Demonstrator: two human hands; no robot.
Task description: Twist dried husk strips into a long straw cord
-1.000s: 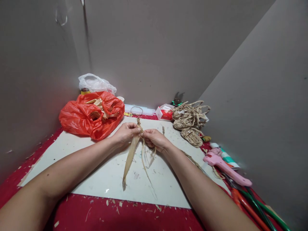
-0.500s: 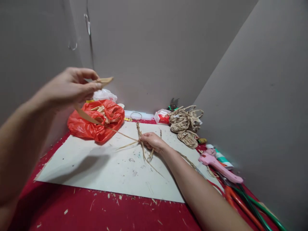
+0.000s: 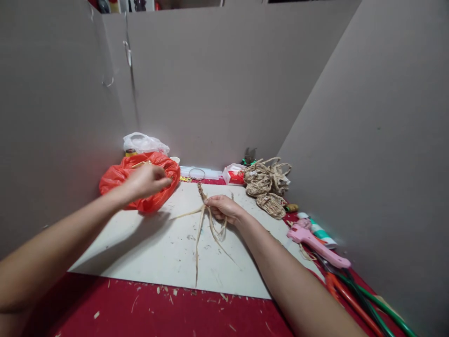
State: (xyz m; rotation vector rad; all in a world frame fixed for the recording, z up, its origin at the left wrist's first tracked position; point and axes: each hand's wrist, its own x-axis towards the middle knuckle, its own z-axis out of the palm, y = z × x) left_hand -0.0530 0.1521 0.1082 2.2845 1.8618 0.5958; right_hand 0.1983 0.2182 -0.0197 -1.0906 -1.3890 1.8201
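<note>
My right hand (image 3: 223,207) pinches a knot of dry, straw-coloured plant strips (image 3: 200,234). A short, rough brown stalk (image 3: 201,191) points up from the fingers. Several strips fan out to the left and downward over the white board. My left hand (image 3: 149,180) hovers palm down at the red plastic bag (image 3: 117,180), hiding part of its mouth. Its fingers are bent and slightly apart, with nothing visible in them, though motion softens their outline.
The white board (image 3: 140,252) lies on a red surface (image 3: 122,309) strewn with scraps. Bundles of twisted cord (image 3: 270,206) sit at the back right. Along the right are a pink glue gun (image 3: 319,243), a white-and-teal tube (image 3: 322,234) and red-and-green-handled tools (image 3: 354,299). Grey panels (image 3: 210,84) enclose the sides and back.
My left hand has dropped from high on the left to the red bag, and the folded piece it held is out of sight. The long strip now hangs down from my right hand.
</note>
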